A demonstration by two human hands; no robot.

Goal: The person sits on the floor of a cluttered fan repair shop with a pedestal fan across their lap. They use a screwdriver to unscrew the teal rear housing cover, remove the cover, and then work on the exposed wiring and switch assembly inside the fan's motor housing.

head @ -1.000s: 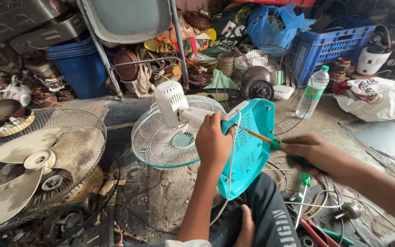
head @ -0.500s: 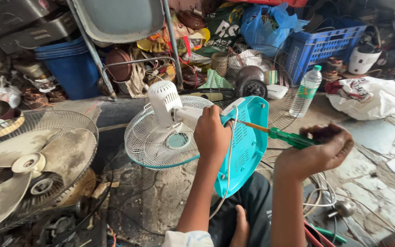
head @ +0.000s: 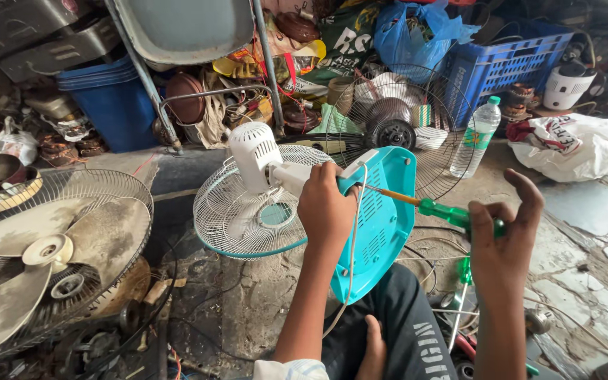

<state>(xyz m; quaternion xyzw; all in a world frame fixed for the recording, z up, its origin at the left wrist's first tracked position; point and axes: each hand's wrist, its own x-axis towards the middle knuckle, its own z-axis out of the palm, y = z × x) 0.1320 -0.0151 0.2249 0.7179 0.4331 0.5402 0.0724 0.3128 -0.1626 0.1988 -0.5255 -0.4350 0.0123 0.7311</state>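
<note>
My left hand (head: 326, 211) grips the white stem of a small table fan where it joins the turquoise base (head: 383, 225), which is tipped up on its edge over my knee. The fan's white motor housing (head: 253, 153) and round wire grille (head: 244, 214) point away from me. My right hand (head: 502, 236) pinches the green handle of a screwdriver (head: 439, 210) between thumb and fingers. Its orange shaft runs left and its tip meets the underside of the base near the top.
A dusty fan with pale blades in a wire cage (head: 43, 260) lies at left. Behind stand a blue bin (head: 117, 105), a metal chair frame (head: 177, 70), another fan grille (head: 395, 127), a plastic bottle (head: 480, 137), a blue crate (head: 504, 63) and a white cloth bundle (head: 585, 148). Loose wires and tools (head: 459, 317) lie by my leg.
My right hand has risen and turned on the screwdriver handle, fingers now spread upward. The view has shifted slightly. My left hand keeps its hold on the fan stem.
</note>
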